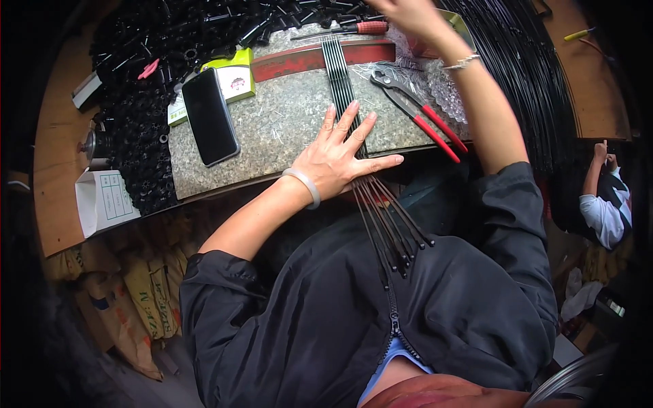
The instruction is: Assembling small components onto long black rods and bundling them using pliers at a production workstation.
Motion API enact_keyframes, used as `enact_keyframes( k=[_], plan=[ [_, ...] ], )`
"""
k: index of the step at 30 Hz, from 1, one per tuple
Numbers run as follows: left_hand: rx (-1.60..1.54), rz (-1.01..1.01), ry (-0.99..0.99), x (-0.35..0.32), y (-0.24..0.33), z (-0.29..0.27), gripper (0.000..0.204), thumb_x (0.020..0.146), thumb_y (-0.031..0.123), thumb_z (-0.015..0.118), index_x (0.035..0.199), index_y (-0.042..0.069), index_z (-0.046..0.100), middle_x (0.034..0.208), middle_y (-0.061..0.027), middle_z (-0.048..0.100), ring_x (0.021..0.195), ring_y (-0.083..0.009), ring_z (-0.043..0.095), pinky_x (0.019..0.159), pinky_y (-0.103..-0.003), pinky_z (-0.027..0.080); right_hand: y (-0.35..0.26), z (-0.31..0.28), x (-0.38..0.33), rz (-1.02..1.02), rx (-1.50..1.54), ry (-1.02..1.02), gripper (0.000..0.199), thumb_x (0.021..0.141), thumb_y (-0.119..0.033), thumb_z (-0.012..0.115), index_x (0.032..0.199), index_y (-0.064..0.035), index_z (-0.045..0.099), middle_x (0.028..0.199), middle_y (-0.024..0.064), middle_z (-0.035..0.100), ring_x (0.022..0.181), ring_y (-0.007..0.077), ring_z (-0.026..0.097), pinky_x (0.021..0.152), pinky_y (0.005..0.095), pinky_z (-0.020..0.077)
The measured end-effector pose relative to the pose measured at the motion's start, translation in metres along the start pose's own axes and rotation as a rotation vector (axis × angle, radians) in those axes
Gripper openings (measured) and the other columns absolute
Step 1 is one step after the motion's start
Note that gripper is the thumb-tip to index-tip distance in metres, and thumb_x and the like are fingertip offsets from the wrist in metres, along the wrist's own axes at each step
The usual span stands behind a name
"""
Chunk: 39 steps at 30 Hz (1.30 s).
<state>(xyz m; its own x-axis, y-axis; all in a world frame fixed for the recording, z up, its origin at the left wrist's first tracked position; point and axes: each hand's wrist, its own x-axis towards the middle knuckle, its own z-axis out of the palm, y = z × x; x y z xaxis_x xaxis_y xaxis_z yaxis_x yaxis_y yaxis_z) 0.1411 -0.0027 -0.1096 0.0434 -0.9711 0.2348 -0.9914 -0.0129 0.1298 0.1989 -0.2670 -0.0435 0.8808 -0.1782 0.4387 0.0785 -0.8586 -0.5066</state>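
Observation:
My left hand [331, 160] lies flat across a row of thin black rods [337, 75], its fingers spread. Side by side, the rods run over a speckled stone slab [265, 139] and a worn red metal bar [289, 64]. Past the slab's near edge their lower ends fan out above my lap, with small knobs at the tips. My right hand [411, 15] reaches to the far edge of the view, near a red-handled screwdriver [371, 28] and a container [454, 30]. Its fingers are partly cut off by the picture's edge. Red-handled pliers [418, 112] rest on the slab.
A dark phone [210, 117] leans on a yellow-green box [239, 76]. Black plastic parts [139, 146] heap at left and far back. Long black rods [517, 81] lie at right, beside clear small pieces [445, 88]. Another person [604, 204] sits farther right.

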Motion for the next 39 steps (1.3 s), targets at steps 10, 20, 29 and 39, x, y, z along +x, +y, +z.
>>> enact_keyframes(
  k=[10, 20, 29, 39],
  plan=[
    [-0.19, -0.022, 0.131, -0.008, 0.005, -0.017, 0.07, 0.068, 0.039, 0.07, 0.132, 0.03, 0.043, 0.133, -0.0147, 0.042, 0.128, -0.0423, 0.031, 0.1, -0.061, 0.025, 0.085, -0.048, -0.03, 0.178, -0.278, -0.381, 0.018, 0.076, -0.013, 0.067, 0.086, 0.0017, 0.066, 0.072, 0.014, 0.065, 0.063, 0.0199, 0.061, 0.061, 0.0324, 0.0472],
    [-0.773, 0.037, 0.262, 0.019, 0.034, -0.117, 0.034, 0.085, 0.02, 0.059, 0.113, 0.0, 0.058, 0.1, -0.0129, 0.066, 0.096, -0.0276, 0.064, 0.098, -0.041, 0.038, 0.125, -0.042, -0.034, 0.062, -0.62, 0.155, 0.018, 0.077, -0.019, 0.062, 0.089, -0.0057, 0.066, 0.077, 0.0141, 0.062, 0.067, 0.0318, 0.061, 0.062, 0.0374, 0.0481],
    [-0.681, 0.031, 0.318, 0.012, 0.045, -0.122, 0.03, 0.08, 0.019, 0.067, 0.108, 0.009, 0.062, 0.087, -0.0089, 0.067, 0.075, -0.026, 0.065, 0.062, -0.03, 0.05, -0.121, -0.128, -0.154, -0.441, 0.365, 0.038, 0.016, 0.072, -0.008, 0.071, 0.087, -0.0043, 0.069, 0.069, 0.0071, 0.056, 0.061, 0.0217, 0.054, 0.058, 0.0313, 0.0429],
    [-0.56, 0.052, 0.323, 0.007, 0.051, -0.12, 0.027, 0.077, 0.021, 0.068, 0.101, 0.009, 0.066, 0.083, -0.0114, 0.067, 0.072, -0.0248, 0.065, 0.061, -0.03, 0.051, -0.148, -0.12, -0.186, -0.556, 0.207, 0.043, 0.025, 0.064, -0.004, 0.074, 0.088, -0.0022, 0.067, 0.066, 0.0021, 0.045, 0.061, 0.0158, 0.042, 0.055, 0.0277, 0.0328]
  ],
)
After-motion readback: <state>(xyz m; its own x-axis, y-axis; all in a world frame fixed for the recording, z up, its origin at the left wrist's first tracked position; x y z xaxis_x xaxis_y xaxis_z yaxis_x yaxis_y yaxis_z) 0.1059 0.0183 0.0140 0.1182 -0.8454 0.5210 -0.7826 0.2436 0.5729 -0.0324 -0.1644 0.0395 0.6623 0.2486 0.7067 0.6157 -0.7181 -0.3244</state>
